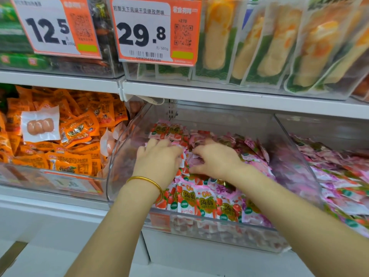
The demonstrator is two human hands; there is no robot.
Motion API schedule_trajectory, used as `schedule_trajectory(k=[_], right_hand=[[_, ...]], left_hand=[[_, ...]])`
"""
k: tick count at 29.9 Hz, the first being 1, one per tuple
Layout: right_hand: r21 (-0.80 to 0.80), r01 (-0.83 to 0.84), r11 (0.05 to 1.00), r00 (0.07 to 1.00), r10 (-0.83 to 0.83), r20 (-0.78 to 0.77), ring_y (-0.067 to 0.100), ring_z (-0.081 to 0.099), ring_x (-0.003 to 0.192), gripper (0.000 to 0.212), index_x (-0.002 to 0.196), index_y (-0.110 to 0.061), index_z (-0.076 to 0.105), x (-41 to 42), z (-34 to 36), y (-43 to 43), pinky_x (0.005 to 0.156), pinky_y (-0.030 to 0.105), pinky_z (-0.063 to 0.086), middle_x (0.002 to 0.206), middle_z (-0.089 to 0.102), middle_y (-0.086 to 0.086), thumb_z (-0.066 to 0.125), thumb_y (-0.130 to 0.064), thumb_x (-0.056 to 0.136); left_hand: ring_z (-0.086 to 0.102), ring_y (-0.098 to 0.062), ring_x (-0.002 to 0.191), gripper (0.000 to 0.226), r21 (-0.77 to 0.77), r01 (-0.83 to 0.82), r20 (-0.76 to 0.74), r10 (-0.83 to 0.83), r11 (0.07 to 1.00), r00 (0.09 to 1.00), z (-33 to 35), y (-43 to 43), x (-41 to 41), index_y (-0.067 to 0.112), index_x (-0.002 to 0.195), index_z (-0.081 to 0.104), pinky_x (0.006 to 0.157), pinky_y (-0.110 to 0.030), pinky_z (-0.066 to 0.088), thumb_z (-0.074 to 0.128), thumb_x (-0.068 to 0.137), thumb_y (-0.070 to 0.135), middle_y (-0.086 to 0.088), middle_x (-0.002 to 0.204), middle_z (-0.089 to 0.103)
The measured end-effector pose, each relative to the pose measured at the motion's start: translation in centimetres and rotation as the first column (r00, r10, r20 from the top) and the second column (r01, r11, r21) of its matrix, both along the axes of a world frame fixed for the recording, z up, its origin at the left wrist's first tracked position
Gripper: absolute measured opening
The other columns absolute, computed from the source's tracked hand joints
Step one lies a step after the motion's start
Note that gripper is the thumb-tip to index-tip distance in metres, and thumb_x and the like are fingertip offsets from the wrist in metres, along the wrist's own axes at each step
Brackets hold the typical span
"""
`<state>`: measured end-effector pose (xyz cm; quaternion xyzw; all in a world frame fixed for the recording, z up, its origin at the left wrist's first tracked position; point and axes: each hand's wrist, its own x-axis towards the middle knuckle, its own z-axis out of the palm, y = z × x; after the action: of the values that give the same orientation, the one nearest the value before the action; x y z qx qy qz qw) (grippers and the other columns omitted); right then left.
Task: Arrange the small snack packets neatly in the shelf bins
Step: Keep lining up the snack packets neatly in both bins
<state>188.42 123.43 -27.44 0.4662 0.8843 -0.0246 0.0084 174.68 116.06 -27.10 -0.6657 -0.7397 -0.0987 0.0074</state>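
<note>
— Where are the strawberry snack packets [205,202] found?

— They are heaped inside the clear bin [219,120], piled from its front wall to near its back wall. A few at the front are stood upright with their print facing out. The rest are jumbled.

— And how are the hands placed?

— Both are reached over the bin's front rim into the middle of the heap. The left hand [159,158] is laid palm down on the packets, its fingers [157,143] bent over them. A gold bangle [147,180] is worn on that wrist. The right hand [215,158] is set just beside it. Its fingers [201,151] are curled into the pile and its thumb is spread toward the bin's front.

— Is anything gripped?

— That cannot be told for either hand, since the fingertips are buried among the packets.

— What is seen around the bin?

— Orange packets [79,132] are piled in the bin to its left, with a clear sausage packet [41,126] lying on top. Pink and purple packets [339,186] are heaped to its right. Above it, a price tag marked 29.8 [155,33] is hung beside long yellow snack packs [279,47].
</note>
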Motion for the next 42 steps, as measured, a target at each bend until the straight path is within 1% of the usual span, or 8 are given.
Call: schedule_trajectory(k=[10,15,18,23,26,29,38,42], right_hand=[[0.3,-0.017,0.954,0.986,-0.033,0.164,0.031,0.042,0.12,0.023,0.106,-0.022,0.067,0.6,-0.7,-0.1,0.066,0.032,0.039,0.133,0.044,0.008,0.062,-0.031,0.086],[0.36,-0.016,0.933,0.984,-0.05,0.172,0.025,0.063,0.075,0.022,0.058,-0.018,0.069,0.9,-0.4,-0.4,0.047,0.024,0.035,0.074,0.064,0.001,0.086,-0.026,0.047],[0.248,0.107,0.963,0.972,-0.049,-0.231,0.027,0.061,0.082,0.02,0.085,-0.011,0.07,2.1,-0.2,0.1,0.06,0.027,0.038,0.089,0.064,0.006,0.055,-0.025,0.087],[-0.231,0.267,0.936,0.487,-0.338,-0.805,0.015,0.059,0.075,0.017,0.091,-0.007,0.074,4.3,2.1,0.1,0.068,0.023,0.041,0.08,0.068,0.004,0.06,-0.017,0.088],[-0.061,0.23,0.971,0.585,-0.188,-0.789,0.011,0.058,0.076,0.016,0.094,-0.008,0.074,4.6,2.8,-1.8,0.071,0.024,0.042,0.081,0.066,0.0,0.062,-0.014,0.086],[0.028,0.061,0.998,0.658,-0.018,-0.753,0.005,0.055,0.078,0.017,0.095,-0.018,0.074,5.3,2.7,-3.6,0.072,0.012,0.04,0.084,0.061,-0.003,0.067,-0.012,0.08],[-0.208,0.051,0.977,0.296,-0.213,-0.931,0.014,0.054,0.073,0.022,0.085,-0.021,0.055,11.1,4.1,-5.3,0.068,0.03,0.048,0.08,0.057,0.001,0.069,-0.004,0.08],[-0.352,0.145,0.925,0.248,-0.378,-0.892,0.012,0.06,0.097,0.072,0.128,-0.02,0.045,14.7,4.6,-5.7,0.085,0.034,0.054,0.114,0.056,-0.001,0.081,-0.007,0.068]], left_hand=[[0.028,-0.026,0.129,0.035,-0.122,-0.013,0.006,0.014,0.992,1.0,-0.1,0.0,-0.3,0.039,0.129,0.051,0.104,-0.041,0.025,0.042,0.097,0.029,0.006,0.144,0.038],[0.026,-0.026,0.13,0.034,-0.094,-0.013,0.01,0.014,0.996,1.0,-0.4,0.0,-0.4,0.038,0.129,0.051,0.105,-0.042,0.024,0.041,0.097,0.031,0.007,0.145,0.036],[0.028,-0.026,0.128,0.034,-0.1,-0.009,0.015,0.011,0.995,1.0,-0.4,0.0,-0.3,0.037,0.127,0.052,0.104,-0.042,0.025,0.038,0.098,0.028,0.006,0.143,0.039],[0.046,-0.024,0.114,0.029,0.151,-0.015,0.167,-0.011,0.988,0.986,1.1,-0.1,0.9,0.022,0.113,0.065,0.097,-0.035,0.039,0.041,0.097,0.021,0.0,0.126,0.056],[0.061,-0.011,0.097,0.026,0.103,0.044,0.882,-0.112,0.994,0.457,3.0,-0.7,4.1,0.021,0.112,0.061,0.092,-0.031,0.049,0.043,0.097,0.032,0.0,0.112,0.063],[0.068,-0.018,0.085,0.026,0.104,0.144,0.993,-0.095,0.984,-0.067,3.5,-1.0,6.5,0.018,0.085,0.063,0.084,-0.036,0.056,0.043,0.097,0.029,-0.005,0.089,0.07],[0.063,-0.023,0.073,0.015,0.232,0.18,0.97,-0.24,0.956,0.025,2.4,-0.7,10.4,0.003,0.103,0.062,0.062,-0.033,0.053,0.051,0.093,0.006,-0.018,0.089,0.067],[0.063,-0.018,0.074,0.02,0.265,0.263,0.961,-0.275,0.928,0.002,3.0,-0.8,13.2,0.017,0.102,0.061,0.061,-0.026,0.052,0.053,0.091,0.002,-0.008,0.088,0.069]])
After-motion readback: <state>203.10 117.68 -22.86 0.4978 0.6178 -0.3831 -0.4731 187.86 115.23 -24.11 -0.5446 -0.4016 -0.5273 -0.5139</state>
